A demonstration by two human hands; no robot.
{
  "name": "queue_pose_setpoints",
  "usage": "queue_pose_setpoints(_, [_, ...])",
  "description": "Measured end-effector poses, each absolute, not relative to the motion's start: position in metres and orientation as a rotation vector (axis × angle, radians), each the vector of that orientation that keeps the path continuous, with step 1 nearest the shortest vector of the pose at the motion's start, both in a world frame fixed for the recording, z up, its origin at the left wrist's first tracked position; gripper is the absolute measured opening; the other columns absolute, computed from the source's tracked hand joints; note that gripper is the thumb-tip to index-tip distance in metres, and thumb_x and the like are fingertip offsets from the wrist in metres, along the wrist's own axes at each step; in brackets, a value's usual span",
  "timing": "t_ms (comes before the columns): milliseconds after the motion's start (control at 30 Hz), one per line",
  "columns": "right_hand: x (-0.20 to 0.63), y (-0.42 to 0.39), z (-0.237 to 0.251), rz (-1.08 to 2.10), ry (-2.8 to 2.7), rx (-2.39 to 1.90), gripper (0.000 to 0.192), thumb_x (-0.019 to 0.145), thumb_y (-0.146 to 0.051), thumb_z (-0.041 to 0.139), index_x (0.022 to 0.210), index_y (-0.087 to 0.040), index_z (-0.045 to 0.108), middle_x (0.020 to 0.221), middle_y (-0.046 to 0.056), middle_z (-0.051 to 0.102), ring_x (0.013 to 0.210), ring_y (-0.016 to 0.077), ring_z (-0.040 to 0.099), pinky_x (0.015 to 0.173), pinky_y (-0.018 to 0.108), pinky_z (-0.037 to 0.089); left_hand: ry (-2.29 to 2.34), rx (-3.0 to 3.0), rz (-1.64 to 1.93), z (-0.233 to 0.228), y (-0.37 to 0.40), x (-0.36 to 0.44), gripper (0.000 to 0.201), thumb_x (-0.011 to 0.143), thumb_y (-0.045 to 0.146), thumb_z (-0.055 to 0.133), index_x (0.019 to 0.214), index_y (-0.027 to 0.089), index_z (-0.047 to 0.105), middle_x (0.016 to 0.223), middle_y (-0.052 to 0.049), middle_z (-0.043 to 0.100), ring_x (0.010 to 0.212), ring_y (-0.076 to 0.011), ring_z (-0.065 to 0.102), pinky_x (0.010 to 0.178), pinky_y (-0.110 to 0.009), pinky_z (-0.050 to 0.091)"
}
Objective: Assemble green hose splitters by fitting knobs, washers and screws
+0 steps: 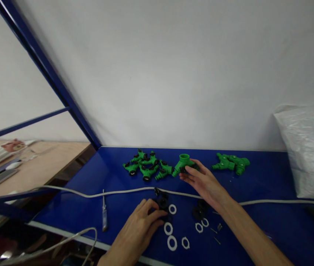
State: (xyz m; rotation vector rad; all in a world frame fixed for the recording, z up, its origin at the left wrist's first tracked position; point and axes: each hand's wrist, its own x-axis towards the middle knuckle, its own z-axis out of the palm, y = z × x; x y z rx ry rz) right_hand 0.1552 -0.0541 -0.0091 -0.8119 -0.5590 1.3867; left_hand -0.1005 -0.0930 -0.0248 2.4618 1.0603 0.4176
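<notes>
The blue tabletop (256,221) ran along a white wall (173,74), with a blue steel frame (48,74) slanting up at its left end and a bulky clear plastic bag (309,147) at its right. A pale cable (90,194) lay across the whole width, between the two hands.

Against the wall sat a heap of green plastic fittings (144,168), a smaller pair (231,162) well apart to the right, and one single green fitting (183,164) between them. The right hand (205,183) reached over the cable to this single fitting, fingertips closed lightly on its near end. It looked light, stiff and smooth, probably best taken by the thick body rather than the thin spouts.

The left hand (138,229) lay nearer the edge, fingers curled down on small black caps (162,203); whether they were actually pinched could not be told. These looked light and likely to roll.

Beside them lay white rings (170,236), more black pieces (201,208), a few loose screws (216,231), and a screwdriver (104,214) to the left. The cable and the scattered small parts crowded the space around both hands.
</notes>
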Motion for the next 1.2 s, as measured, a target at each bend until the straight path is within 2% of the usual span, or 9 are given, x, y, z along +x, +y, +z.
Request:
queue_pose_setpoints(100, [0.158, -0.059, -0.007, 1.402, -0.561, -0.787, 0.043, 0.059, -0.027, 0.094, 0.088, -0.021, 0.063, 0.082, -0.001, 0.076, 0.080, 0.0203, 0.074, 0.088, 0.042, 0.056, 1.039, 2.530, 0.406, -0.032, -0.082, -0.099, 0.022, 0.096, 0.022, 0.060, 0.113, 0.028, 0.073, 0.105, -0.005, 0.068, 0.094, -0.0200, 0.066, 0.084, -0.030, 0.056])
queue_pose_setpoints(167, [0.160, -0.060, -0.006, 1.409, -0.567, -0.783, 0.039, 0.060, -0.027, 0.094, 0.081, -0.019, 0.062, 0.080, 0.000, 0.075, 0.078, 0.0206, 0.073, 0.087, 0.043, 0.057, 0.986, 2.594, 0.426, -0.036, -0.075, -0.100, 0.020, 0.096, 0.027, 0.061, 0.110, 0.029, 0.074, 0.104, -0.004, 0.069, 0.092, -0.0190, 0.066, 0.082, -0.029, 0.057])
queue_pose_setpoints(267, [0.163, -0.060, -0.007, 1.416, -0.573, -0.799, 0.033, 0.066, -0.031, 0.091, 0.078, -0.018, 0.063, 0.077, 0.001, 0.074, 0.072, 0.0213, 0.072, 0.077, 0.042, 0.058, 0.889, 2.722, 0.414, -0.037, -0.069, -0.103, 0.018, 0.097, 0.030, 0.060, 0.108, 0.029, 0.075, 0.103, -0.004, 0.072, 0.087, -0.0182, 0.067, 0.079, -0.028, 0.056])
queue_pose_setpoints(400, [0.165, -0.059, -0.014, 1.400, -0.594, -0.841, 0.029, 0.075, -0.040, 0.084, 0.082, -0.015, 0.070, 0.077, 0.005, 0.073, 0.067, 0.0185, 0.067, 0.060, 0.031, 0.052, 0.861, 2.799, 0.321, -0.027, -0.073, -0.104, 0.022, 0.099, 0.019, 0.055, 0.109, 0.028, 0.072, 0.105, -0.002, 0.074, 0.089, -0.0172, 0.068, 0.082, -0.028, 0.054])
queue_pose_setpoints(567, [0.165, -0.057, -0.019, 1.367, -0.591, -0.866, 0.029, 0.078, -0.042, 0.080, 0.082, -0.015, 0.070, 0.073, 0.005, 0.072, 0.062, 0.0143, 0.062, 0.054, 0.026, 0.043, 0.932, 2.775, 0.210, -0.016, -0.076, -0.095, 0.015, 0.097, 0.018, 0.059, 0.099, 0.026, 0.071, 0.103, 0.000, 0.073, 0.087, -0.0168, 0.067, 0.081, -0.027, 0.051])
queue_pose_setpoints(700, [0.163, -0.056, -0.016, 1.361, -0.560, -0.849, 0.033, 0.069, -0.039, 0.085, 0.088, -0.020, 0.066, 0.070, 0.003, 0.072, 0.060, 0.0161, 0.063, 0.055, 0.027, 0.043, 0.982, 2.668, 0.122, -0.011, -0.072, -0.086, 0.013, 0.097, 0.020, 0.059, 0.095, 0.025, 0.071, 0.104, 0.000, 0.071, 0.092, -0.0169, 0.066, 0.083, -0.025, 0.050])
queue_pose_setpoints(867, [0.159, -0.056, -0.014, 1.360, -0.545, -0.825, 0.039, 0.060, -0.033, 0.090, 0.081, -0.022, 0.059, 0.072, 0.004, 0.075, 0.067, 0.0211, 0.069, 0.067, 0.035, 0.052, 1.103, 2.471, -0.024, -0.006, -0.071, -0.078, 0.018, 0.094, 0.011, 0.057, 0.096, 0.022, 0.071, 0.106, -0.003, 0.071, 0.098, -0.0190, 0.066, 0.085, -0.026, 0.048])
queue_pose_setpoints(1033, [0.157, -0.055, -0.011, 1.326, -0.549, -0.817, 0.041, 0.061, -0.036, 0.093, 0.080, -0.023, 0.059, 0.074, 0.002, 0.075, 0.066, 0.0192, 0.068, 0.066, 0.034, 0.053, 1.233, 2.309, 0.020, -0.004, -0.071, -0.075, 0.026, 0.084, 0.005, 0.062, 0.102, 0.022, 0.071, 0.104, -0.002, 0.072, 0.100, -0.0202, 0.065, 0.087, -0.028, 0.046])
queue_pose_setpoints(1200, [0.158, -0.054, -0.005, 1.327, -0.576, -0.804, 0.039, 0.067, -0.047, 0.088, 0.088, -0.022, 0.067, 0.070, 0.002, 0.072, 0.063, 0.0188, 0.066, 0.063, 0.033, 0.052, 1.217, 2.254, 0.011, 0.011, -0.069, -0.071, 0.024, 0.084, 0.010, 0.065, 0.101, 0.024, 0.075, 0.105, -0.002, 0.072, 0.104, -0.0218, 0.063, 0.088, -0.029, 0.044])
